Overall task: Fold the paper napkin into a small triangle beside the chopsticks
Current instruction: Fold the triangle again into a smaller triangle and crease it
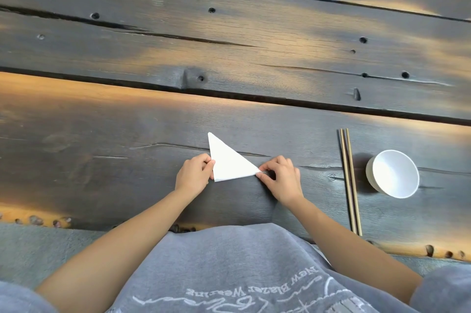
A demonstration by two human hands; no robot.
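Note:
A white paper napkin (228, 161), folded into a triangle, lies flat on the dark wooden table (127, 134) in front of me. One tip points away from me; another points right. My left hand (193, 175) pinches its left edge near the lower corner. My right hand (279, 178) pinches the right tip between thumb and fingers. A pair of brown chopsticks (349, 180) lies lengthwise to the right of my right hand, a hand's width from the napkin.
A small white bowl (393, 173) stands just right of the chopsticks. The table's near edge (76, 223) runs below my forearms. The planks have gaps and knot holes. My grey shirt fills the bottom of the view.

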